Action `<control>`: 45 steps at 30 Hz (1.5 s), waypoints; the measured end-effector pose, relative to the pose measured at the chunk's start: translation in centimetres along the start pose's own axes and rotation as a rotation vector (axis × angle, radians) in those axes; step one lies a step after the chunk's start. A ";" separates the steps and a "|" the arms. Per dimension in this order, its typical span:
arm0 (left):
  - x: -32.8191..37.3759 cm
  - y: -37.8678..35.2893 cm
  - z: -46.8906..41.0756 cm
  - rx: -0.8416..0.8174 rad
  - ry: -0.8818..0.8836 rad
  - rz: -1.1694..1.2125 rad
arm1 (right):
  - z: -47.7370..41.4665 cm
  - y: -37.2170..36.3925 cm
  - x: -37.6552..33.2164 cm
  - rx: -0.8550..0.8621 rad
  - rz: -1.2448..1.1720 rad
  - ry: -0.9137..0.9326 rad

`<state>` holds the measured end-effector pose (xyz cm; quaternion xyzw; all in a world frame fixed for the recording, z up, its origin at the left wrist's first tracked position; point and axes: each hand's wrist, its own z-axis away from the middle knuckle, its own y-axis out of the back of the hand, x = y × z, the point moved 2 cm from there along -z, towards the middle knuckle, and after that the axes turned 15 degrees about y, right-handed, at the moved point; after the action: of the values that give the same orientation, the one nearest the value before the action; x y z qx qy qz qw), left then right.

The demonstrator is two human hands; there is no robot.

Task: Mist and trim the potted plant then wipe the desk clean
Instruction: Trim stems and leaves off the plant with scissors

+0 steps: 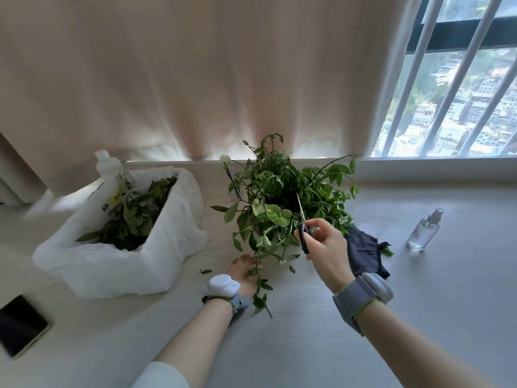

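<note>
- Two hands work at the potted plant [282,197], which stands mid-counter [307,345] in front of the curtain [195,79].
- The right hand [327,245] grips scissors [303,231], blades pointing up into the foliage.
- The left hand [244,271], low at the plant's near side, curls round a trailing stem [258,278].
- Left of the plant sits a white bag [173,247] full of cut leaves, with a white bottle [107,169] behind it.
- A dark phone [21,324] lies at the near left.
- A dark cloth [363,253] lies just beside the plant, partly hidden by the right wrist.
- A clear spray bottle [425,231] stands further right, apart.
</note>
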<state>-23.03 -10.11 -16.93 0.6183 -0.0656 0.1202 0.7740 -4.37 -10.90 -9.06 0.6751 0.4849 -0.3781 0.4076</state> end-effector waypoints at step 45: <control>4.2 15.8 -0.7 -0.430 0.304 1.367 | -1.4 -1.8 -4.5 -0.113 -0.136 -0.075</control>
<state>-23.24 -5.72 -1.13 0.2502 -0.3505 0.6452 0.6311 -7.04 -10.83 -4.80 0.6018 0.5346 -0.4019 0.4365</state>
